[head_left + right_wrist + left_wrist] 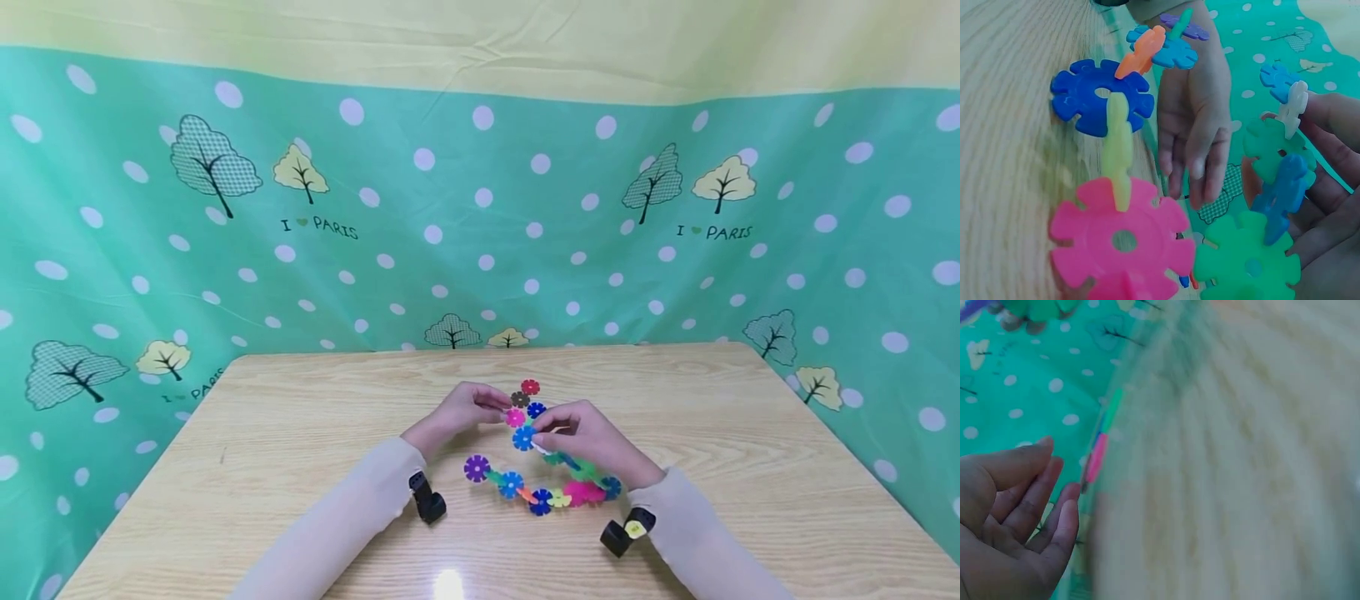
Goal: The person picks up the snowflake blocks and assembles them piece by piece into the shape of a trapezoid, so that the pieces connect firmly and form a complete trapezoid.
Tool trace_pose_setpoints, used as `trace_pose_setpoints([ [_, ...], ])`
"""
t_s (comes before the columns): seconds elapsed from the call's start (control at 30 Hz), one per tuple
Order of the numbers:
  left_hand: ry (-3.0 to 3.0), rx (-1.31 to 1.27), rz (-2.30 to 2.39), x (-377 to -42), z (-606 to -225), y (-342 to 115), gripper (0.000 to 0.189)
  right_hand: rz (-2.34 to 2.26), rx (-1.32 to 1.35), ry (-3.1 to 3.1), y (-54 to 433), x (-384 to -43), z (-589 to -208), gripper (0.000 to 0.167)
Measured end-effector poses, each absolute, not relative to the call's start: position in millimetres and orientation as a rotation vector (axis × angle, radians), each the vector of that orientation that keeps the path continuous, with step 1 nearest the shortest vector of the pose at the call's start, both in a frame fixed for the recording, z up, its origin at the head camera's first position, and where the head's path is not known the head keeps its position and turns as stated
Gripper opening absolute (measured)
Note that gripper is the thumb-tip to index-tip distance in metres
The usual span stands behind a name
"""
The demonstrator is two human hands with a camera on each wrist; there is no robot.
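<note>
We see the right hand (581, 429) pinching a white notched disc (1295, 103) between thumb and fingers, near one end of a chain of plastic snowflake discs (1091, 219); a light blue disc (1279, 80) sits just past those fingertips. From there the chain bends beneath the right palm and doubles back nearer the body, ending in a purple disc (476, 468) on the body side of the left hand (468, 406). That left hand has its fingers loosely apart around nothing, just beside a small cluster of red, brown, pink and dark blue discs (514, 418); whether a fingertip touches it, we cannot tell. We judge the chain very light, each disc stiff and smooth, while the slotted joints may twist or pop loose. We would take hold by a disc's flat faces, close to a joint, supporting the trailing length.
</note>
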State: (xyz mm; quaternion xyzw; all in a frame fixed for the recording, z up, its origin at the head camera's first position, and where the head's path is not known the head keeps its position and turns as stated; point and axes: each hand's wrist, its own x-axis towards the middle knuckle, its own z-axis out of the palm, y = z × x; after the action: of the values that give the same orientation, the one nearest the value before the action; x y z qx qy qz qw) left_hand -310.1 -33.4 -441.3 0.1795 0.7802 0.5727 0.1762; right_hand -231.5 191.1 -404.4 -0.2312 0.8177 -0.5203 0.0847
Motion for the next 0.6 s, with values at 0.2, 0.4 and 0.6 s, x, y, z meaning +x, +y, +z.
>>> trace_pose_setpoints([
  [0.2,2.347,0.55,1.527,-314,-449,-27,0.028,-1.554,-0.686,2.456,191,-232,-406,0.016],
  [0.4,2.465,0.602,1.41,-312,-449,-23,0.03,-1.558,-0.702,2.466,192,-234,-406,0.016],
  [0.6,2.513,0.645,1.375,-312,-449,-21,0.028,-1.573,-0.738,2.455,193,-235,-408,0.016],
])
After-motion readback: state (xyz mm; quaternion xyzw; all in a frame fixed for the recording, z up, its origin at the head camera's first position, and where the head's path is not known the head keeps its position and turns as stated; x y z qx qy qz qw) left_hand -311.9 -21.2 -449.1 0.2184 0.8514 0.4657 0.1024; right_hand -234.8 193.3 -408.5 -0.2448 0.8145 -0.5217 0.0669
